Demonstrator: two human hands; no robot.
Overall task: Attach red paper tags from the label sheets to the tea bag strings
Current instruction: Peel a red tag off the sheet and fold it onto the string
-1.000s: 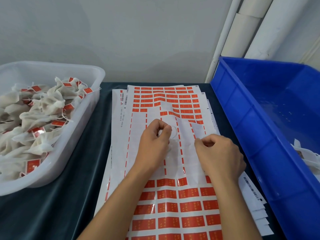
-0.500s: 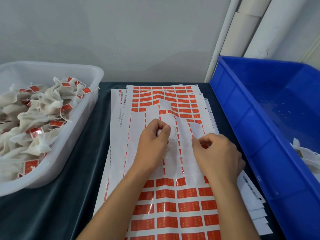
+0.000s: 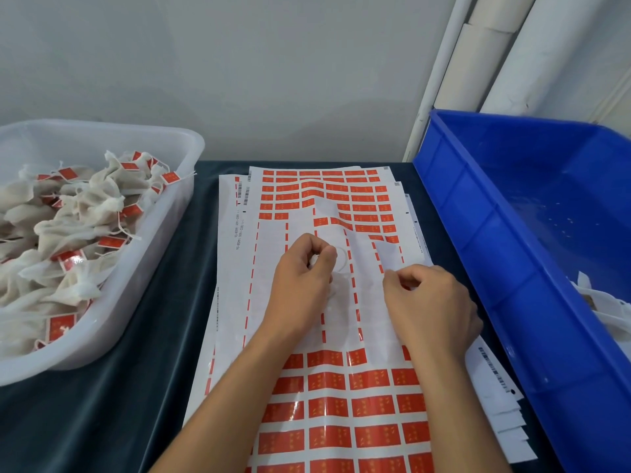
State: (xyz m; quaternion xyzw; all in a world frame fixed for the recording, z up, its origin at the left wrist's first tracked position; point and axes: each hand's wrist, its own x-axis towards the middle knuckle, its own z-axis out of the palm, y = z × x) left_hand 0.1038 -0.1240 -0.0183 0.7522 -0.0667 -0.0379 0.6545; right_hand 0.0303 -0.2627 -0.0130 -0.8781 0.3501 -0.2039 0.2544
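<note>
Dark cloth covered the table (image 3: 164, 387), against a plain grey wall. Stacked label sheets (image 3: 341, 404) lay centre, middle rows stripped. Left hand (image 3: 300, 281) pinched a looped white string (image 3: 342, 259) over the sheet; right hand (image 3: 430, 302) pinched a red tag (image 3: 406, 285), mostly hidden. Tagged tea bags (image 3: 68, 240) filled the clear tub (image 3: 164, 233); blue bin (image 3: 495, 268) stood right. Tags judged light, flimsy, sticky: hold by edges.

A single head-worn wide-angle camera looked forward and down from close above the table (image 3: 164, 387), facing the wall. Label sheets (image 3: 341, 404) filled the centre, a white tub (image 3: 143, 295) sat at the left edge and a blue bin (image 3: 478, 268) at the right.
</note>
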